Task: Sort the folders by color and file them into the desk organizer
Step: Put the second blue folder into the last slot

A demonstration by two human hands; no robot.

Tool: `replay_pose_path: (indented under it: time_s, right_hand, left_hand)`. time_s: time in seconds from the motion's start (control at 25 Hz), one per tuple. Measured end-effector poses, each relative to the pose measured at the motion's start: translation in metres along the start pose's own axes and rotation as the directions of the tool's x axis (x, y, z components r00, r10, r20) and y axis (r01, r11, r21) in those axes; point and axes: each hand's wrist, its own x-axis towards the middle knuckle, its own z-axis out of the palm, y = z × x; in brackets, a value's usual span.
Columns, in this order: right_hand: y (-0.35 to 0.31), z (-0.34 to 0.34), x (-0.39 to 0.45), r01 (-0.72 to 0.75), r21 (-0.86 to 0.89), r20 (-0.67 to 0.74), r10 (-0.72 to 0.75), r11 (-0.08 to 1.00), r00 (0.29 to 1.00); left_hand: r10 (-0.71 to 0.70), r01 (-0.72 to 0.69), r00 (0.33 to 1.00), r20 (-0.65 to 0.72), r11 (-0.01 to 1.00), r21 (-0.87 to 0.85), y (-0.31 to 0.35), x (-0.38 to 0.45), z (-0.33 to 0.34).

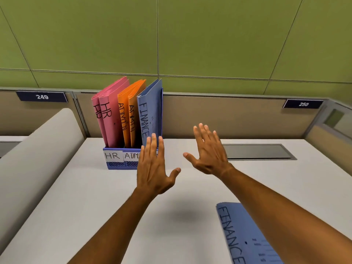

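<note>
Fig.: Last blue folder, marked FINANCE, lies flat on desk near my right forearm, well apart from organizer. Organizer already holds 2 pink, 2 orange, 1 blue folder, upright. Left hand and right hand both released, fingers spread, holding nothing. Step, I judge: final filing. Next: grasp the flat folder, slot it w/ its blue twin.

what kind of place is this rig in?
Most likely an open-plan office cubicle. A low partition carries numbered plates, 249 and 250; the desk has a cable hatch; an organizer labelled HR and ADMIN holds department folders.
</note>
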Motion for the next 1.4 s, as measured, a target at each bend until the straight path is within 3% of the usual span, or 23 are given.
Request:
replay_pose_path:
  time_s: [0.36,0.72,0.84,1.08,1.4]
  right_hand:
    - [0.060,0.027,-0.117,-0.114,0.040,0.074,0.111,0.993,0.991]
    - [0.128,0.057,-0.237,-0.150,0.131,0.257,0.113,0.980,0.960]
    - [0.145,0.067,-0.269,-0.154,0.157,0.300,0.102,0.975,0.948]
    - [0.154,0.087,-0.311,-0.136,0.184,0.379,0.058,0.973,0.924]
    - [0.152,0.097,-0.321,-0.158,0.199,0.463,0.049,0.967,0.885]
  left_hand:
    - [-0.057,0.070,0.980,0.190,0.996,-0.061,0.081,-0.090,0.049]
    - [-0.203,0.262,0.892,0.404,0.960,-0.097,0.185,-0.181,0.093]
    - [-0.264,0.359,0.839,0.476,0.926,-0.118,0.211,-0.201,0.098]
    - [-0.389,0.510,0.798,0.460,0.843,-0.173,0.241,-0.213,0.097]
    - [-0.557,0.725,0.655,0.510,0.652,-0.219,0.244,-0.202,0.097]
